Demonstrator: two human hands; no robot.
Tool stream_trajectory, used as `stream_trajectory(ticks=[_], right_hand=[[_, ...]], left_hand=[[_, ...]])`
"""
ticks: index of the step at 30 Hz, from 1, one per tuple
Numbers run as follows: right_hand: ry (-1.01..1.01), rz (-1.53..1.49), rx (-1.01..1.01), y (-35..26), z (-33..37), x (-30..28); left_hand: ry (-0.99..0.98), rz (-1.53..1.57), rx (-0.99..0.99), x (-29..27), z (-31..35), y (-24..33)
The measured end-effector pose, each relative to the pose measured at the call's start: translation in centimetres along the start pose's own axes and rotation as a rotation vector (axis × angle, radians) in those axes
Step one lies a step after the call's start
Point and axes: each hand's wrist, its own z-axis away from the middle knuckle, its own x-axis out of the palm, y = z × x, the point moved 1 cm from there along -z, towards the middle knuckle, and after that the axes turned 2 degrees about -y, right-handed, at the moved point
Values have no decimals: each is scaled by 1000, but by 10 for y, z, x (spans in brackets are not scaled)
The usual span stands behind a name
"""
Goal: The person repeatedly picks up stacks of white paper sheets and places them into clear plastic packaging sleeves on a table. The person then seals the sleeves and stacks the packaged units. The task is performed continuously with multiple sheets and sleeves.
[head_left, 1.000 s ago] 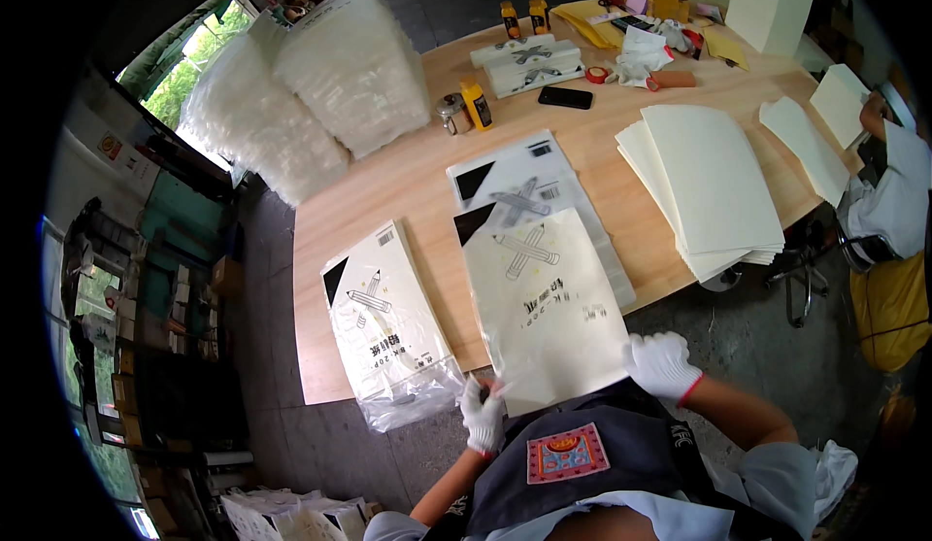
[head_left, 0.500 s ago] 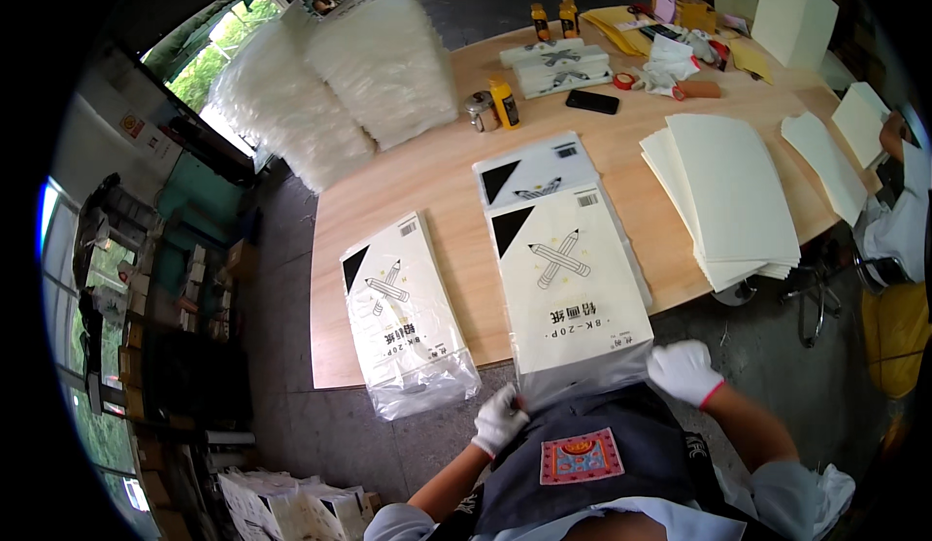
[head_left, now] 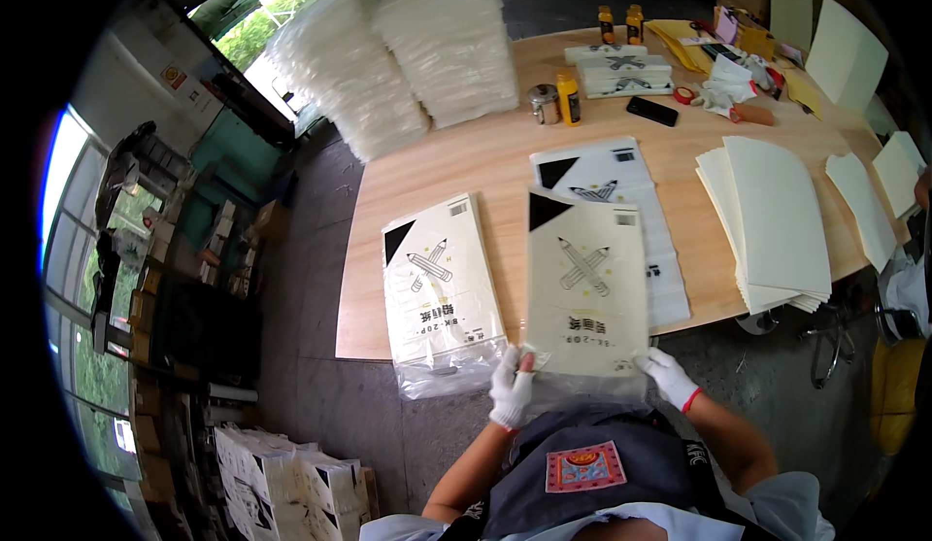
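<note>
Between my white-gloved hands is a clear plastic bag of drawing paper, with crossed pencils and a black corner printed on it. My left hand grips its lower left edge, thumb on top. My right hand closes on the lower right corner; its fingertips are partly hidden. The bag's near end is raised in front of my apron. Beneath and beyond it lies a flat printed plastic bag on the table. A filled pack of drawing paper rests to the left, its loose plastic end hanging over the table edge.
Tall stacks of clear plastic bags stand at the back left of the wooden table. Cream paper sheets lie at the right. Farther back are a phone, a jar and an orange bottle. Another person sits at far right.
Both hands have taken hold of the bag's near corners. The bag has lifted and shifted left off the flat bag beneath, uncovering more of it. The whole view has also shifted.
</note>
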Motion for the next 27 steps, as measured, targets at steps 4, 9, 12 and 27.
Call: stream_trajectory(ticks=[4, 9, 12, 27], right_hand=[[-194, 169, -145, -37, -57, 81], [-282, 383, -110, -60, -154, 201], [-197, 654, -169, -56, -160, 240], [-360, 90, 190, -68, -32, 143]], left_hand=[[234, -48, 294, -76, 3, 62], [375, -144, 231, -206, -44, 44], [458, -438, -85, -270, -68, -45], [101, -738, 336, -134, -150, 46]])
